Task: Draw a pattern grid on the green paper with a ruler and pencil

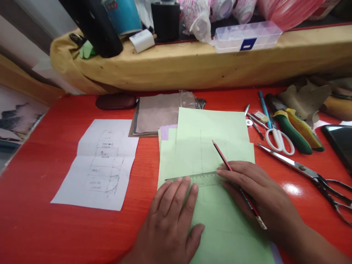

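Note:
Green paper sheets (214, 124) with faint pencil lines lie in the middle of the table. A clear ruler (205, 179) rests across them, tilted slightly. My left hand (176, 216) lies flat with its fingers spread, its fingertips pressing on the left part of the ruler. My right hand (255, 194) holds a red and black pencil (222, 155) between its fingers, the point toward the top left, off the paper or touching it, I cannot tell. The right fingertips are at the ruler's right end. A white sheet (107, 146) with a pencil drawing lies to the left.
Large scissors (302, 168), white-handled scissors (279, 141), pliers (295, 132) and a phone (339, 143) are on the right. Brown sheets (158, 112) and a dark case (115, 101) lie behind. A cloth-covered ledge (165, 68) holds a plastic box (247, 35) and bottles.

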Tool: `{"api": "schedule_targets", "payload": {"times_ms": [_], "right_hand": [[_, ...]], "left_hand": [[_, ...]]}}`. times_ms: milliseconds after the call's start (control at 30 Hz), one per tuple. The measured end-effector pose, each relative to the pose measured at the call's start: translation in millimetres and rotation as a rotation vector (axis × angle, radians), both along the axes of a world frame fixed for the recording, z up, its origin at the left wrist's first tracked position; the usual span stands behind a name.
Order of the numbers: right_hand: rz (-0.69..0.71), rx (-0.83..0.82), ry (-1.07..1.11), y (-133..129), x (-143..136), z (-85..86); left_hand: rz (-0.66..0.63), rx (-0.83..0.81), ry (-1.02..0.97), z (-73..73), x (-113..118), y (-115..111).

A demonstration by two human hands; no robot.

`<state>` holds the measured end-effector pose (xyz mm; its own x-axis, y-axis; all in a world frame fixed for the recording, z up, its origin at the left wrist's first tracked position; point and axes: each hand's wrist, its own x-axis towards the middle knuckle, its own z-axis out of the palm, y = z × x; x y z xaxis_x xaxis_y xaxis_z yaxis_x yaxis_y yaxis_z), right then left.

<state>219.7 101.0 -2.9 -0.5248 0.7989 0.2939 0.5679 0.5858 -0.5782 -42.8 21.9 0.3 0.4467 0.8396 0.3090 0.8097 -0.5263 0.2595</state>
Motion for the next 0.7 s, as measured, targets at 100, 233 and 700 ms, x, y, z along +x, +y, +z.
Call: {"api": "schedule_targets", "payload": {"times_ms": [100,233,700], "right_hand": [[0.002,0.008,-0.003,0.6,-0.2,-0.2],[-0.001,0.015,0.004,1.3,-0.6,2.2],[-0.008,0.018,0.009,1.5,-2.5,4.7]], "left_hand": [[0.0,-0.004,-0.005,0.0,0.0,0.1],[0.0,-0.007,-0.004,-1.1,-0.1,1.6],[0.007,-0.008,-0.007,-1.6,-1.0,0.1]]}}
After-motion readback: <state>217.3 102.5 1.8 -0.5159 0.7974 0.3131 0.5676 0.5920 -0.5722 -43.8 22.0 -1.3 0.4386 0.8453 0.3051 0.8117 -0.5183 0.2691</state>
